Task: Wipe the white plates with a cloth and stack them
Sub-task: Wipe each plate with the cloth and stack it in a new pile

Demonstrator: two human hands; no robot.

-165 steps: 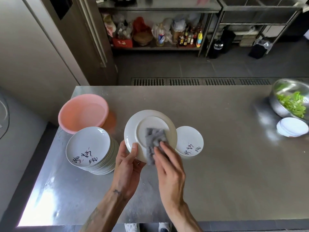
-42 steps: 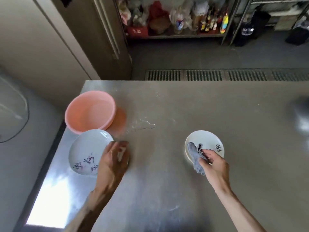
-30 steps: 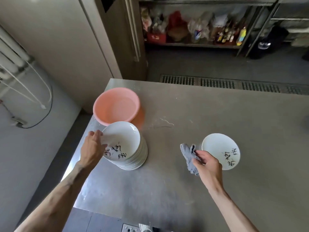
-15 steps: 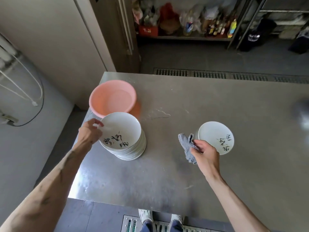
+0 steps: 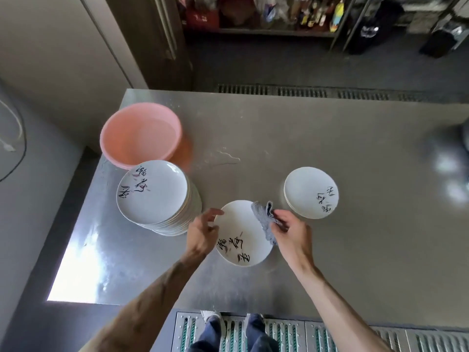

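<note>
Head view: one white plate [image 5: 241,232] in hand, cloth [image 5: 264,219] at its rim.
The left hand [image 5: 203,232] curls round the plate's 9 o'clock rim, and the right hand [image 5: 291,232] pinches the grey cloth at its 1 o'clock rim. Black brush characters on the plates are not legible. The tall stack [image 5: 152,191] is at 10 o'clock and the short stack [image 5: 311,193] at 2 o'clock. The pink basin [image 5: 140,134] is beyond the tall stack, on the steel surface [image 5: 355,250]. A drain grate [image 5: 304,91] and a shelf [image 5: 253,31] are at 12 o'clock.
</note>
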